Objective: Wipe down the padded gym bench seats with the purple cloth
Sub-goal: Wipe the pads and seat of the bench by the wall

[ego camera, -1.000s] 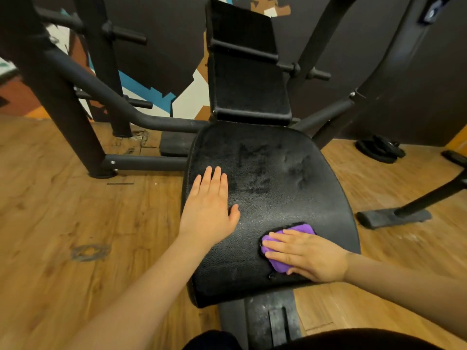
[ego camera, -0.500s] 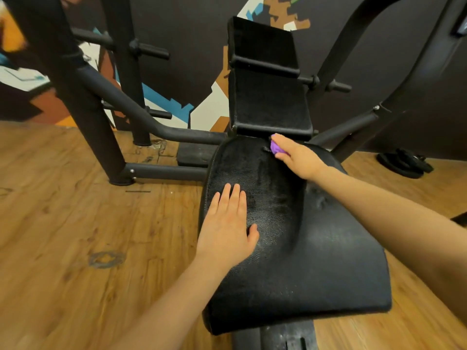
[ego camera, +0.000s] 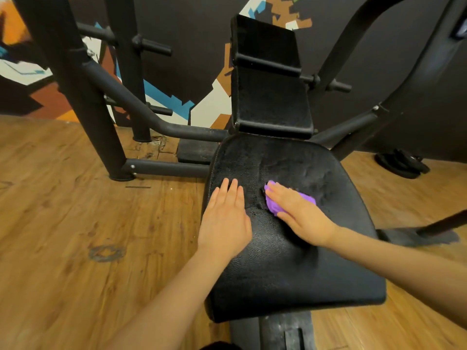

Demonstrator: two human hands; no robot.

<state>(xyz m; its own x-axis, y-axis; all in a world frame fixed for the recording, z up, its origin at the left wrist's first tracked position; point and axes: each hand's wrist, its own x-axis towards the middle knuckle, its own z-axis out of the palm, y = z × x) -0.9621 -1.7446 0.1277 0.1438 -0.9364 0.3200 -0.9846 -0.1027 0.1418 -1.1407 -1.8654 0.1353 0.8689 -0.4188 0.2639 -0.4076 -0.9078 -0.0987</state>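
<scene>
A black padded seat (ego camera: 290, 269) fills the middle of the view, with a narrower black back pad (ego camera: 270, 97) standing behind it. My right hand (ego camera: 300, 215) lies flat on the seat's middle, pressing the purple cloth (ego camera: 275, 207) under its fingers; the cloth sticks out at the fingertips and along the far side of the hand. My left hand (ego camera: 226, 218) rests flat on the seat's left edge, fingers together, holding nothing. Wipe streaks show on the seat's far half.
Black steel frame posts (ego camera: 75, 97) and a low crossbar (ego camera: 164, 168) stand to the left on the wooden floor (ego camera: 75, 236). Pegs (ego camera: 156, 48) jut from a rear post. Weight plates (ego camera: 401, 164) lie at right, and a frame foot (ego camera: 417, 236) sits beside the seat.
My right hand has pulled the cloth back from the seat's far edge, near the back pad, to the seat's middle. My left hand stays on the left edge.
</scene>
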